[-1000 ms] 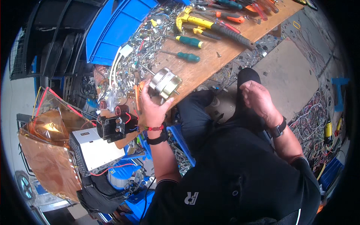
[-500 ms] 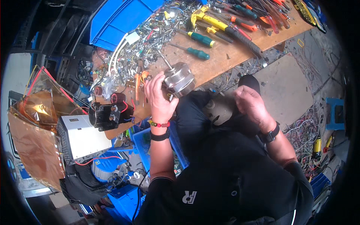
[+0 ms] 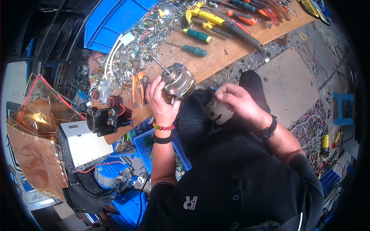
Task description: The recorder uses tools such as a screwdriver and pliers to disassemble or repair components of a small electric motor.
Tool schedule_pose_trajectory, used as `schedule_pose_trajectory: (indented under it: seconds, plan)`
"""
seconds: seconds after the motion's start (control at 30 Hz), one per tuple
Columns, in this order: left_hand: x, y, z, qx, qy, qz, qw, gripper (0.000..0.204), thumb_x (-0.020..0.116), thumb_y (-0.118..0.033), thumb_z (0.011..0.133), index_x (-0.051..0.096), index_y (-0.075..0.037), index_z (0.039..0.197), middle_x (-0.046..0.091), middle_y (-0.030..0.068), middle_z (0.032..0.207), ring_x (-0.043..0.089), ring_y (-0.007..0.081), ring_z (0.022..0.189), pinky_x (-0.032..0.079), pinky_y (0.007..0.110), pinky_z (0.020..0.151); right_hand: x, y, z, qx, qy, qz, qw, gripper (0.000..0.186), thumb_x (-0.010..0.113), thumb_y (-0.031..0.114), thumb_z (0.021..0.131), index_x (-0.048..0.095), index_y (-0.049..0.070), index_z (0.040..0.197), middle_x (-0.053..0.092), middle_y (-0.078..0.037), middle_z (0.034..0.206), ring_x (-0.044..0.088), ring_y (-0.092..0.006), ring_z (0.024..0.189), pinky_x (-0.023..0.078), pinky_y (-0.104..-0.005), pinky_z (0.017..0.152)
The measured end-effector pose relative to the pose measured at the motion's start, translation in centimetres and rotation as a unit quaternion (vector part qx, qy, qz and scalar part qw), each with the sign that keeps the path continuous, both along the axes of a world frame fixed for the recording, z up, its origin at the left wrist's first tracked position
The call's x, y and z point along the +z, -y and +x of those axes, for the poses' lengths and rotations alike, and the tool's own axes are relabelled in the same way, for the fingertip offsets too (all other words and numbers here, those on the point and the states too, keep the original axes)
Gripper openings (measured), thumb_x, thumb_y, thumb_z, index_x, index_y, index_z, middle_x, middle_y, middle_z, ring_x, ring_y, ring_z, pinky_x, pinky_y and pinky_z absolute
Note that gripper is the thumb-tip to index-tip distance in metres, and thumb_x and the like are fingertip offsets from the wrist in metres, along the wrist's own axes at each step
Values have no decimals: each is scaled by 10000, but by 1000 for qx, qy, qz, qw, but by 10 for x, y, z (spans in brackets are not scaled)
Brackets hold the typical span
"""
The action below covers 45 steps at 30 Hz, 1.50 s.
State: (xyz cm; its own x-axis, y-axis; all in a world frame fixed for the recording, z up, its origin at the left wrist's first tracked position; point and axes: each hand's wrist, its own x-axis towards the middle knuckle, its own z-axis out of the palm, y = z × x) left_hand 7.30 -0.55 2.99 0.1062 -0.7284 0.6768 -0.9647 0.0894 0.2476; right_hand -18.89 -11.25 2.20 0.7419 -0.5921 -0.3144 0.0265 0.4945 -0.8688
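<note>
My left hand is wrapped round the near left side of a silver electric motor. The motor is tilted, its long thin shaft pointing up and to the left. It is held in front of the bench's near edge, above my dark-trousered leg. To the right of the motor and apart from it, my right hand is closed, thumb and fingers pressed together. Anything pinched there is too small to make out. Beyond the motor, two green-handled screwdrivers, one here, lie on the wooden bench.
A yellow claw hammer lies among screwdrivers and pliers. Loose screws heap beside a blue bin. Orange-handled pliers and a black component with terminals are at left. Blue crates stand below; tangled wires cover the floor at right.
My right hand has moved left, closer to the motor, with its fingers drawn together. The left hand keeps hold of the motor. The whole view has shifted slightly.
</note>
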Motion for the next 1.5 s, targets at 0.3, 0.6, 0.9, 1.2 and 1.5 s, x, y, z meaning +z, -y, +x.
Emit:
schedule_pose_trajectory:
  seconds: [0.3, 0.6, 0.9, 1.2, 1.5]
  plan:
    - [3, 2, -3, 5, -23, -2, 1000, 764, 785, -54, 645, 439, -101, 1325, 536, 149, 1374, 496, 378, 1230, 366, 495, 1068, 19, 6, 49, -38, -25, -436, 899, 591, 788, 324, 796, 542, -24, 1205, 584, -170, 1023, 599, -312, 951, 503, -400, 808]
    - [9, 5, 1, 3, -34, 8, 999, 728, 762, -56, 663, 453, -77, 1322, 535, 159, 1376, 516, 363, 1216, 388, 479, 1046, 15, 4, 79, -42, -87, -470, 877, 774, 785, 401, 776, 473, -11, 1352, 562, -229, 1110, 598, -394, 1037, 504, -453, 890]
    - [15, 7, 3, -2, -60, 33, 998, 842, 780, -37, 666, 387, -56, 1411, 508, 180, 1404, 468, 363, 1321, 367, 453, 1123, 21, 2, 88, -49, -134, -478, 867, 773, 792, 421, 765, 485, -7, 1331, 564, -234, 1095, 613, -411, 1002, 524, -473, 844]
    - [29, 9, -9, -35, -184, 78, 979, 866, 761, -73, 720, 320, -23, 1463, 436, 199, 1445, 400, 338, 1381, 316, 436, 1158, 21, -1, 93, -50, -164, -478, 861, 679, 762, 439, 804, 510, -21, 1236, 569, -236, 1094, 618, -431, 988, 527, -496, 817]
    - [16, 14, -35, 0, -407, 35, 913, 835, 801, -217, 844, 299, 10, 1472, 435, 171, 1407, 491, 247, 1261, 418, 376, 1061, 11, -4, 83, -36, -127, -496, 858, 621, 733, 354, 835, 495, -6, 1282, 554, -250, 1142, 593, -453, 1038, 518, -507, 855]
